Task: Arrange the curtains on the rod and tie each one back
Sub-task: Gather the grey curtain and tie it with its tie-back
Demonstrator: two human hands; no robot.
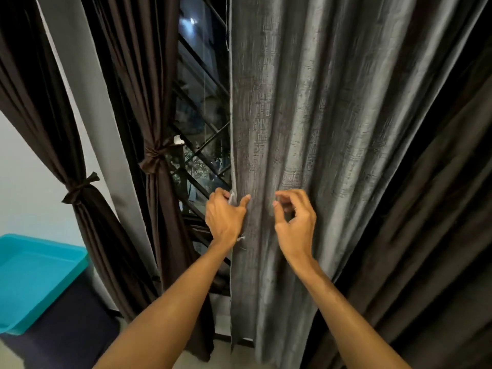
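Observation:
A grey textured curtain (pixel 306 115) hangs loose down the middle and right of the view. My left hand (pixel 225 217) grips its left hemmed edge, fingers curled behind the cloth and thumb on the front. My right hand (pixel 294 222) hovers just in front of the same curtain with curled fingers and holds nothing that I can see. Two dark brown curtains hang at the left, each gathered by a knotted tie: one (pixel 80 189) at the far left, another (pixel 153 157) beside the window. A dark brown curtain (pixel 439 235) hangs at the right. The rod is out of view.
A window with a dark diagonal grille (pixel 202 145) shows between the curtains. A turquoise plastic tub (pixel 32 275) rests on a dark surface at the lower left. A pale wall strip (pixel 87 75) stands between the two tied curtains.

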